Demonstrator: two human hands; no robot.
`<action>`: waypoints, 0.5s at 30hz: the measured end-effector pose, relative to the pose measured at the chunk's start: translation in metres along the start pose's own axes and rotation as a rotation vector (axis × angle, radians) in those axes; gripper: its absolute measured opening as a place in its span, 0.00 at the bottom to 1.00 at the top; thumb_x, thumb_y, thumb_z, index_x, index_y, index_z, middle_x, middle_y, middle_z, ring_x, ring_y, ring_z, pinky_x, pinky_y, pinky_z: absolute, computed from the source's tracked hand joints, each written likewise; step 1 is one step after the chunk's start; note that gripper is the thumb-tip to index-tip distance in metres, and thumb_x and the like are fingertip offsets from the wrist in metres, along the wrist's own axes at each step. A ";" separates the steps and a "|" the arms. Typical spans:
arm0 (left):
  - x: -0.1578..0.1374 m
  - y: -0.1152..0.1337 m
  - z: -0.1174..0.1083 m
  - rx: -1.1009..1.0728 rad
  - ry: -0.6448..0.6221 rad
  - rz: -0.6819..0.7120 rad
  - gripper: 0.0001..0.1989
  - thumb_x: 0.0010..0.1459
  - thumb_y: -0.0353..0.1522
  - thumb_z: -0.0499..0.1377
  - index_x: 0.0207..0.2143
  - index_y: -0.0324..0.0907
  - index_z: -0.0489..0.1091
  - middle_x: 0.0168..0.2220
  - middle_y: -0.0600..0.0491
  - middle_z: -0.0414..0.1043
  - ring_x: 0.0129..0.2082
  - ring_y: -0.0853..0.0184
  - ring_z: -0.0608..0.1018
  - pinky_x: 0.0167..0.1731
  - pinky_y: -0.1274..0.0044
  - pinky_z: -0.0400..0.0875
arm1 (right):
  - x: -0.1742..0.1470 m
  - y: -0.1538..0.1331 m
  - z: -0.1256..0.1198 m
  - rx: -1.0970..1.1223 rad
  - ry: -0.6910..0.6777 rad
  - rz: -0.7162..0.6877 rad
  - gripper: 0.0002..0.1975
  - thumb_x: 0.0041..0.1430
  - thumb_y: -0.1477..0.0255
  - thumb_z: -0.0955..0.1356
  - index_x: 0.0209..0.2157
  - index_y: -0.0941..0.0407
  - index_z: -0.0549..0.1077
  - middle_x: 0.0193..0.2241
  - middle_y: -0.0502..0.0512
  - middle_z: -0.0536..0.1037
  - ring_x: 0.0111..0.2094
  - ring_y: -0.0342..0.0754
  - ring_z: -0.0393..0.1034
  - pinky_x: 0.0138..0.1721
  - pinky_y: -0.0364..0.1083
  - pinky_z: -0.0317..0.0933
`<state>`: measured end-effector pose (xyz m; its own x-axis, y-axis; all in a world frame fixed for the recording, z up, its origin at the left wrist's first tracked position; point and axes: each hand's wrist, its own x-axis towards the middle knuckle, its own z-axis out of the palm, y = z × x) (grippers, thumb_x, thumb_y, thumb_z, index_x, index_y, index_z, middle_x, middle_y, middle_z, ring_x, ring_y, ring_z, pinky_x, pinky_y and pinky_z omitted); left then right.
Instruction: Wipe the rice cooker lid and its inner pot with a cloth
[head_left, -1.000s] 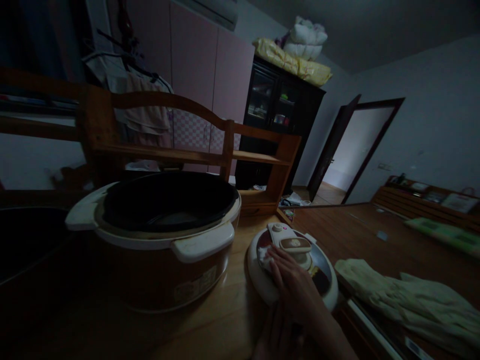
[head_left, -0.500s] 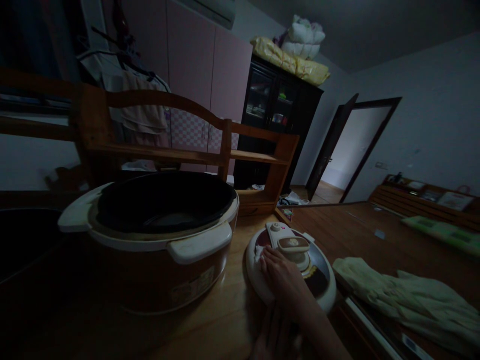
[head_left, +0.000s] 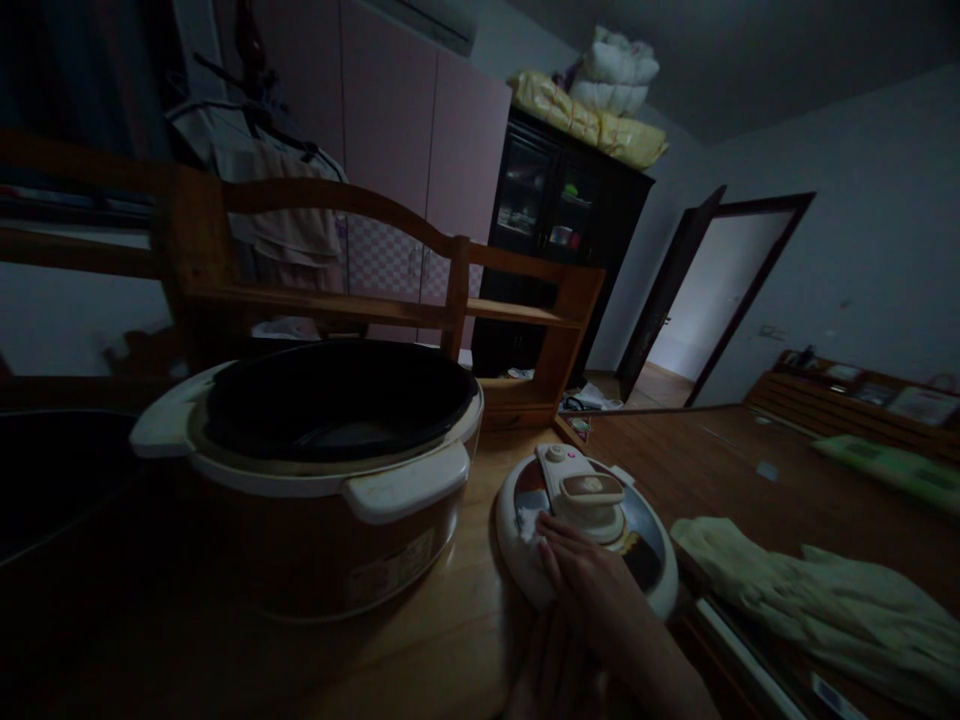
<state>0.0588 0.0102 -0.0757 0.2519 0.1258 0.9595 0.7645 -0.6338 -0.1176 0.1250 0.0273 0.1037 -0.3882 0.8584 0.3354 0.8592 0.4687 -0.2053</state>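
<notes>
A round white cooker lid point(head_left: 651, 590) with a brown top and a white handle point(head_left: 589, 487) lies flat on the wooden table point(head_left: 450, 640). My right hand point(head_left: 589, 572) presses a small white cloth point(head_left: 534, 526) onto the lid's left side. Low in the view, my left hand point(head_left: 553, 672) rests flat on the table at the lid's near edge, dim and partly cut off. To the left stands the open cooker pot point(head_left: 330, 470), its dark inner bowl showing and white handles at both sides.
A wooden shelf unit point(head_left: 390, 300) rises behind the pot. Pale cloths point(head_left: 817, 600) lie on the right. A dark object point(head_left: 52, 480) sits at the far left. Beyond are a black cabinet point(head_left: 562, 230), pink wardrobes and an open door point(head_left: 675, 290).
My right hand slid the cloth toward the lid's far left, then drew back toward me. The left hand stayed by the lid's near edge. The camera shifted slightly.
</notes>
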 end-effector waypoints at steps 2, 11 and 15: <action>0.002 -0.003 -0.004 -0.017 -0.058 0.056 0.18 0.55 0.41 0.61 0.46 0.44 0.69 0.47 0.48 0.74 0.51 0.56 0.74 0.55 0.61 0.64 | 0.001 0.002 -0.004 0.043 -0.007 0.028 0.20 0.70 0.72 0.55 0.46 0.56 0.77 0.49 0.58 0.77 0.58 0.49 0.63 0.59 0.50 0.59; 0.022 -0.005 -0.009 -0.098 0.012 0.008 0.20 0.51 0.42 0.64 0.43 0.41 0.68 0.52 0.38 0.71 0.54 0.51 0.71 0.53 0.62 0.64 | 0.019 0.021 -0.006 0.123 0.305 0.094 0.18 0.70 0.67 0.58 0.55 0.55 0.70 0.58 0.60 0.68 0.60 0.50 0.60 0.60 0.53 0.56; 0.022 -0.008 -0.011 -0.067 -0.011 0.022 0.19 0.53 0.42 0.62 0.45 0.43 0.70 0.49 0.43 0.73 0.53 0.55 0.72 0.55 0.63 0.61 | 0.044 0.020 0.012 -0.036 0.207 0.011 0.17 0.68 0.69 0.61 0.54 0.56 0.71 0.59 0.62 0.66 0.62 0.53 0.56 0.59 0.53 0.58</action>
<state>0.0514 0.0094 -0.0510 0.2749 0.1191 0.9541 0.7171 -0.6864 -0.1209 0.1212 0.0768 0.1036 -0.3052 0.8003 0.5160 0.8755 0.4490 -0.1785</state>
